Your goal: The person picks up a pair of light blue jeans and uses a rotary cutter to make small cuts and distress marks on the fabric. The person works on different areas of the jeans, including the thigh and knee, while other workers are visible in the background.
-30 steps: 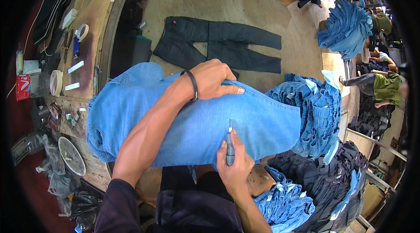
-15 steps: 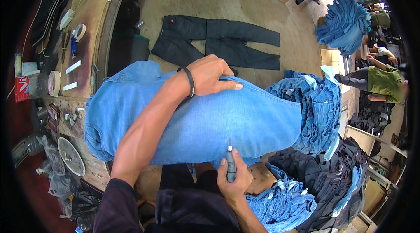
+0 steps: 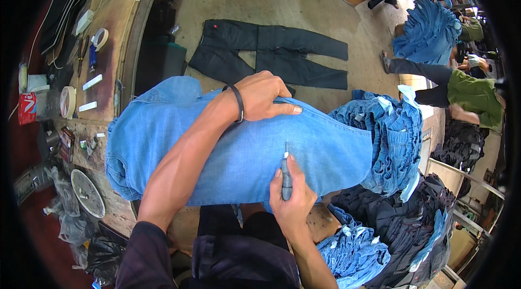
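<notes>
A pair of light blue jeans [image 3: 239, 164] stretches across in front of me, its narrower leg end to the right. With a dark band on the wrist, my left hand [image 3: 266, 96] grips the far edge of the denim, thumb on top and the other fingers hidden behind the edge. Closed around a slim grey handheld tool [image 3: 286, 180] with a white collar and a thin metal tip, my right hand [image 3: 296, 202] rests low on the leg. The tip points away from me and meets a pale worn patch of the denim.
Black trousers [image 3: 271, 50] lie flat beyond the jeans. Stacked blue jeans [image 3: 388, 137] and dark garments [image 3: 401, 224] are at the right. A wooden bench [image 3: 122, 34] on the left carries tape rolls [image 3: 68, 102] and small tools. A person in a green shirt [image 3: 472, 99] is at far right.
My right hand and the tool have slid up the denim, away from me. My left hand stays nearly still. At far right, the person in green has stepped, one leg now stretched leftward.
</notes>
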### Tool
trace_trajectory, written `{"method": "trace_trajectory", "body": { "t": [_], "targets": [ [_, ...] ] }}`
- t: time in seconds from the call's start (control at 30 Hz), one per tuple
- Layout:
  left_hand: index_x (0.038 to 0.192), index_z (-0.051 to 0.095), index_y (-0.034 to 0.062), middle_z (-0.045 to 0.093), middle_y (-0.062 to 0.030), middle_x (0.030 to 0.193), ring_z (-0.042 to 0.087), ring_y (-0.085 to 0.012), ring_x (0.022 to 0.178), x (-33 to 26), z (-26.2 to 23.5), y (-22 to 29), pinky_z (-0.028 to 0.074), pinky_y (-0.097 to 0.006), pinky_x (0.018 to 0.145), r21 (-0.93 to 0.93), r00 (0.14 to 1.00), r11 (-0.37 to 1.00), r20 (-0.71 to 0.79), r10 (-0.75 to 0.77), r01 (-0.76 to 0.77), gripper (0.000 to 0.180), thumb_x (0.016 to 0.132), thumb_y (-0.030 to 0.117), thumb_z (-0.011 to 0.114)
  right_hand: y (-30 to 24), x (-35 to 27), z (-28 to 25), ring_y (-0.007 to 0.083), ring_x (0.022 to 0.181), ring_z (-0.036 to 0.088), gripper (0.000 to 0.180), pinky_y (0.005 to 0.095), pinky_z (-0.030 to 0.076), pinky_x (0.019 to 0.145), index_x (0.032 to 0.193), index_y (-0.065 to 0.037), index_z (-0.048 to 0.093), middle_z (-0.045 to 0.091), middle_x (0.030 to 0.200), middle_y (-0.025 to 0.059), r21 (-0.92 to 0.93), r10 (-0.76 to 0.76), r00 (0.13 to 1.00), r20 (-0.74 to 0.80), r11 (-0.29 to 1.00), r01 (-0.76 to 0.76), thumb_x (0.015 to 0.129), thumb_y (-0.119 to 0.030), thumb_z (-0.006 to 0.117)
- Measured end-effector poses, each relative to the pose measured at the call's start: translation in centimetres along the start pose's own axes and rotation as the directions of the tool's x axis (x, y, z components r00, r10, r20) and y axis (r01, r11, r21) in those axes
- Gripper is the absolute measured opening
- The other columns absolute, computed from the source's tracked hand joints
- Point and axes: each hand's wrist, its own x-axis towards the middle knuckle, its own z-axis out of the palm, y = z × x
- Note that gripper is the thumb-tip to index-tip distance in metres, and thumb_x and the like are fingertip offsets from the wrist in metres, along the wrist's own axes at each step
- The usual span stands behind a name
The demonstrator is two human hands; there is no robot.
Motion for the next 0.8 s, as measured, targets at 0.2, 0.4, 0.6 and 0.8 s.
{"method": "trace_trajectory", "body": {
  "t": [0.2,0.4,0.6,0.8],
  "targets": [
    [0.082,0.075,-0.0066,0.063,-0.0285,0.07,0.062,-0.0438,0.063,-0.1,-0.2,0.5,0.047,-0.049,0.061,-0.026,0.998,0.998,0.021,-0.055,0.055,0.058,0.097,0.05,0.072,-1.3,-5.1,-2.3,0.0256,0.059,0.071,0.042,0.0345,0.055,0.056,0.128,0.007,0.069,0.074,0.08,0.0161,0.003,0.081,0.994,0.07,0.997,-0.081,0.088,-0.002,0.079],
    [0.083,0.076,-0.0057,0.063,-0.0282,0.07,0.062,-0.0437,0.063,-0.1,-0.3,0.8,0.047,-0.049,0.061,-0.021,0.999,0.999,0.026,-0.045,0.046,0.056,0.098,0.049,0.072,0.0,-2.6,-0.9,0.0256,0.058,0.07,0.042,0.0344,0.055,0.055,0.128,0.007,0.069,0.075,0.083,0.0175,0.082,-0.051,0.99,-0.133,0.995,0.062,0.087,-0.002,0.079],
    [0.087,0.077,-0.0044,0.065,-0.0289,0.074,0.064,-0.0455,0.067,0.0,-0.3,0.5,0.047,-0.05,0.062,-0.023,0.999,0.999,0.025,-0.037,0.038,0.054,0.098,0.048,0.072,0.0,0.6,0.1,0.026,0.061,0.072,0.042,0.0343,0.056,0.057,0.129,0.006,0.068,0.077,0.09,0.0186,0.052,-0.001,0.997,-0.071,0.999,0.004,0.089,-0.002,0.079],
    [0.087,0.077,-0.0044,0.065,-0.029,0.074,0.064,-0.0461,0.067,-0.1,0.0,0.2,0.047,-0.05,0.062,-0.011,1.0,1.0,0.01,-0.02,0.02,0.054,0.097,0.048,0.072,0.4,0.3,0.3,0.026,0.059,0.071,0.043,0.035,0.056,0.056,0.13,0.005,0.068,0.076,0.088,0.0176,0.014,-0.009,0.999,-0.053,1.0,0.01,0.089,-0.002,0.079]
  ]
}}
